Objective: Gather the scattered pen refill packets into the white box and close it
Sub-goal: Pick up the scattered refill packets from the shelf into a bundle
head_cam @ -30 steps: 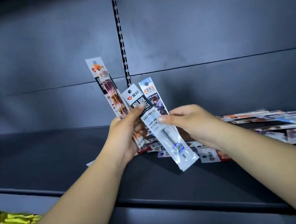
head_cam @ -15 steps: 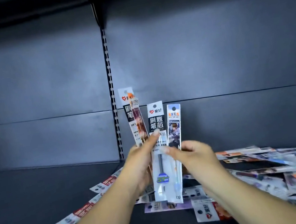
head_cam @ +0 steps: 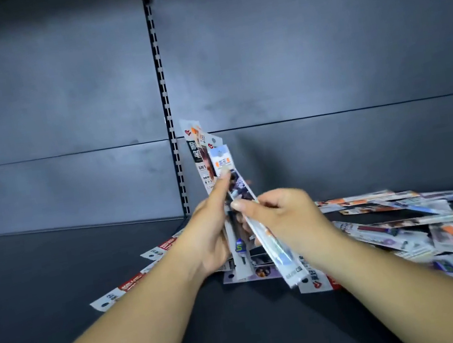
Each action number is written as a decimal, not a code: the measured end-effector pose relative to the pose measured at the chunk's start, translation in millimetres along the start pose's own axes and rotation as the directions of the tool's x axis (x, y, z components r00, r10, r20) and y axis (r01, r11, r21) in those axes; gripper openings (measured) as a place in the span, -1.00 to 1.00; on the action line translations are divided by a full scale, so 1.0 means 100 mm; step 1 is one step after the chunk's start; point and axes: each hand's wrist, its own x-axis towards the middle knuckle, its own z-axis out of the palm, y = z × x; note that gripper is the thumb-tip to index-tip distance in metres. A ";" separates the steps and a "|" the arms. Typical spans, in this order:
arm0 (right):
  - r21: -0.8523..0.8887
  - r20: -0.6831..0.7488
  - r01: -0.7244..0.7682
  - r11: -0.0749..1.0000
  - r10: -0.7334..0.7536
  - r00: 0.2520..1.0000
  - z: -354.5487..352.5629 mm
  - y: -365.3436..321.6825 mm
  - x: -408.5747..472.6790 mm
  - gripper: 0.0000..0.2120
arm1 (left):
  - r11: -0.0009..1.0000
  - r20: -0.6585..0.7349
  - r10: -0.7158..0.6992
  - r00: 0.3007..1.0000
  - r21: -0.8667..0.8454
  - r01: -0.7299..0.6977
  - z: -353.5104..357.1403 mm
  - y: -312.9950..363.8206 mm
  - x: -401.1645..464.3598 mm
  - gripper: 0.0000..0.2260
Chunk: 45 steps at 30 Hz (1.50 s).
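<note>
Refill packets [head_cam: 199, 157] fanned upright in left hand [head_cam: 209, 232]; right hand [head_cam: 282, 218] pinching blue-topped packet [head_cam: 239, 187]; loose packets [head_cam: 403, 224] scattered right

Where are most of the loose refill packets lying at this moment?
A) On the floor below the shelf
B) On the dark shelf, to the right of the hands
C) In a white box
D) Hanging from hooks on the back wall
B: the loose packets lie spread over the dark shelf to the right of the right hand and left hand; no white box is in view.
</note>
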 end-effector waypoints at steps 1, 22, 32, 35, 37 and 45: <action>-0.061 -0.001 0.016 0.998 -0.016 1.000 0.03 0.02 0.00 -0.62 | 1.000 0.008 0.005 1.000 -0.002 -0.005 0.00 -0.01 -0.01 -0.54; 0.140 0.388 -0.425 0.894 0.346 0.855 0.04 0.03 -0.05 -0.84 | 0.906 -0.114 0.312 0.943 -0.263 -0.331 -0.10 0.13 0.00 -0.86; 0.402 0.270 -0.460 0.792 0.378 0.886 -0.07 -0.01 -0.07 -0.95 | 0.921 -0.067 0.261 0.963 -0.280 -0.269 0.00 0.10 -0.02 -0.72; 0.402 0.200 -0.409 0.819 0.358 0.912 -0.04 -0.08 -0.10 -0.94 | 0.930 -0.055 0.205 0.977 -0.301 -0.212 0.06 0.06 -0.06 -0.74; 0.295 0.176 -0.397 0.869 0.359 0.917 0.02 -0.10 -0.10 -0.92 | 0.935 -0.067 0.175 0.982 -0.301 -0.187 0.02 0.08 -0.07 -0.75; -0.407 0.301 -0.165 0.898 0.302 0.904 0.34 -0.17 0.14 -0.89 | 0.967 -0.177 0.244 0.954 0.119 -0.225 -0.98 0.57 -0.24 -0.84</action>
